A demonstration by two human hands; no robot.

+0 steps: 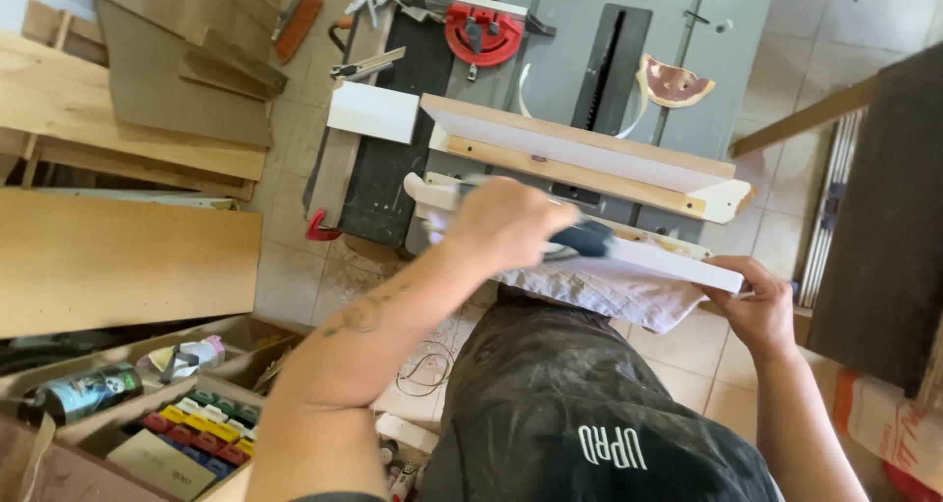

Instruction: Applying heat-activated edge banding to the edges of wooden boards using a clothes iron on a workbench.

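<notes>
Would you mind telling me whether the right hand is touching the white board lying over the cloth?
Touching. The head view shows the right hand gripping the near end of the white board, fingers wrapped over its edge.

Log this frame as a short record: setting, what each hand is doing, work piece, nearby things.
setting: workshop with tiled floor, table saw ahead
left hand: gripping a blurred dark-handled tool on the white board
right hand: holding the white board's right end
under board: pale cloth on the lap
behind: white-faced wooden shelf piece on the saw
lower left: box of coloured pieces, spray can
</notes>
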